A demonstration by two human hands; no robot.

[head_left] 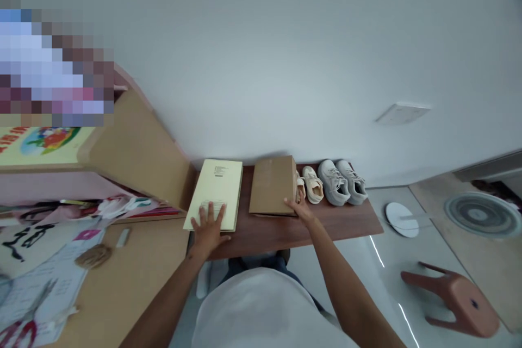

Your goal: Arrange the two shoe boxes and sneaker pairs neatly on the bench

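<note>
On the brown wooden bench a pale yellow box with small print on top lies flat. My left hand rests on its near part, fingers spread. Beside it, a little apart, is a brown cardboard box. My right hand grips that box at its near right corner, thumb on top and fingers down the right side. Small cream shoes stand just right of the cardboard box, one partly hidden by the box and my hand. Further right sits a pair of grey-white sneakers.
A desk with a shelf side panel borders the left; scissors and papers lie on it. White wall rises behind the bench. On the right floor are a brown stool, a white round object and a fan-like round grille.
</note>
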